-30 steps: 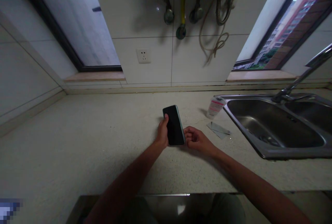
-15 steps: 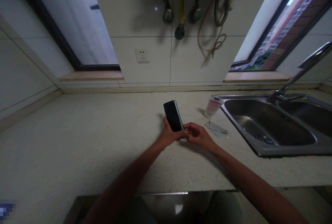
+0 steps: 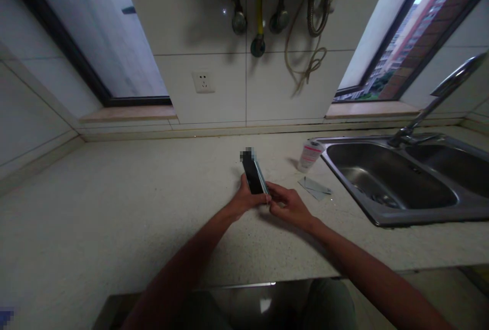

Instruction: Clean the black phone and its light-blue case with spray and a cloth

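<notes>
A black smartphone [image 3: 253, 176] stands tilted up over the pale speckled countertop [image 3: 114, 202], its screen dark and its top end blurred. My left hand [image 3: 244, 199] is wrapped round its lower end from the left. My right hand [image 3: 287, 203] pinches the phone's lower right edge with curled fingers. Both forearms reach in from the bottom of the view.
A small white cup with red print [image 3: 308, 156] stands right of the phone, with flat grey sheets [image 3: 315, 188] lying beside it. A steel double sink [image 3: 397, 182] with a tap [image 3: 439, 98] fills the right. A wall socket [image 3: 202, 81] and hoses [image 3: 260, 9] are on the tiled wall.
The phone has been tipped up from nearly flat onto its lower end. My left hand slid down to its base, and my right hand closed onto its lower edge.
</notes>
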A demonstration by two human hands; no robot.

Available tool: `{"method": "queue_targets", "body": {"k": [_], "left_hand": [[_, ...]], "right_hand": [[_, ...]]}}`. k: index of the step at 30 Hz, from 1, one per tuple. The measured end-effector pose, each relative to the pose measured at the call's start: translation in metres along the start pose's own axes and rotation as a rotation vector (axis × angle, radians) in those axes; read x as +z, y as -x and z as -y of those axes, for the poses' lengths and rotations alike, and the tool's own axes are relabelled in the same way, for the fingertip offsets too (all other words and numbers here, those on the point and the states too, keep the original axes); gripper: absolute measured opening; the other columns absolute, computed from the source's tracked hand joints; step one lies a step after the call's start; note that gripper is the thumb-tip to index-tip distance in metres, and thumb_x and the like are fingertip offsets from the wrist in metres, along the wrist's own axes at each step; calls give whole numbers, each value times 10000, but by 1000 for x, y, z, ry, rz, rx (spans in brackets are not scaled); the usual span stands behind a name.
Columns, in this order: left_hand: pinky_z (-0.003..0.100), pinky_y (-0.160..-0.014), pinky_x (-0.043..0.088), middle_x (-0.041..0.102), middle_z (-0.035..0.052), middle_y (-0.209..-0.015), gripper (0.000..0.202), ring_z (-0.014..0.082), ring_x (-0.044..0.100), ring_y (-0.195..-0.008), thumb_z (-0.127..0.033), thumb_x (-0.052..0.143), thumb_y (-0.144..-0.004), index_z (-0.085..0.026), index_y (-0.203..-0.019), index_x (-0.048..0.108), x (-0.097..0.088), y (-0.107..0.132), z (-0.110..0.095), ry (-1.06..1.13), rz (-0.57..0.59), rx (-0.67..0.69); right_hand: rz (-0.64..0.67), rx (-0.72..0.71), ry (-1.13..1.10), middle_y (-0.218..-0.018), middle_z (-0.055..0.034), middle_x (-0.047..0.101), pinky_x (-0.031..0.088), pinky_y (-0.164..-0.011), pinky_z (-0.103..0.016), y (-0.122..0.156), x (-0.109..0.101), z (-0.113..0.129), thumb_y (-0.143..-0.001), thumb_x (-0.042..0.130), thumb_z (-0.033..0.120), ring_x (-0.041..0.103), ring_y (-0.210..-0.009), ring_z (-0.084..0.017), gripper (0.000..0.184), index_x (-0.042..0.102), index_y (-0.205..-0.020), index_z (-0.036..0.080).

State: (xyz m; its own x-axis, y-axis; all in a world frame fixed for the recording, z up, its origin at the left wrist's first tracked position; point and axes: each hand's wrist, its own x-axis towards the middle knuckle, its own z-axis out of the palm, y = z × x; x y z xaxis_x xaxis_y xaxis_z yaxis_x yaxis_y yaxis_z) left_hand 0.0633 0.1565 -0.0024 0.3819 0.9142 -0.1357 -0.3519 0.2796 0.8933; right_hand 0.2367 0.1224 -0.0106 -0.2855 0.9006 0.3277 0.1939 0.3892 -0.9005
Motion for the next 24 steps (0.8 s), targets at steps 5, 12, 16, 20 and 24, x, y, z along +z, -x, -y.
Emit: {"method": "queue_targets", "body": {"k": [5,12,16,20,24], "left_hand": [[337,-764,532,583,-15,-945,794,171,631,-843,-155,855,-508,-248,-1112,348,1,4,-7,-43,79,-77],[238,-650,487,597,-39,-945,805,116,612,-732,-54,728,-465,-291,-1148,375,8,3,-2,101,22,-102],[223,-652,489,602,-17,-993,748,110,603,-752,-18,689,-444,-274,-1102,442,10,1,2,201,-14,-140],[241,-709,509,592,19,-1135,772,120,617,-823,-5,649,-476,-283,-1169,453,7,0,5,261,12,-151],[244,-738,511,584,13,-1162,765,115,614,-843,-3,648,-474,-284,-1160,458,5,-2,5,248,39,-175]], "right_hand": [[21,-68,165,-1035,-28,770,575,-821,-353,2,2,7,-790,581,171,733,-875,-237,599,575,-1383,256],[18,-151,512,-989,-78,775,549,-739,-305,5,4,4,-819,584,238,714,-742,-218,588,550,-1405,227],[29,-256,645,-1074,-127,756,567,-765,-319,5,5,-1,-839,558,226,724,-836,-239,553,557,-1390,189],[37,-337,740,-1129,-156,734,590,-776,-312,3,7,-4,-878,504,183,725,-923,-240,494,541,-1370,159],[16,-513,853,-1128,-186,725,614,-718,-319,2,7,-7,-890,454,147,730,-924,-240,509,448,-1397,100]]}}
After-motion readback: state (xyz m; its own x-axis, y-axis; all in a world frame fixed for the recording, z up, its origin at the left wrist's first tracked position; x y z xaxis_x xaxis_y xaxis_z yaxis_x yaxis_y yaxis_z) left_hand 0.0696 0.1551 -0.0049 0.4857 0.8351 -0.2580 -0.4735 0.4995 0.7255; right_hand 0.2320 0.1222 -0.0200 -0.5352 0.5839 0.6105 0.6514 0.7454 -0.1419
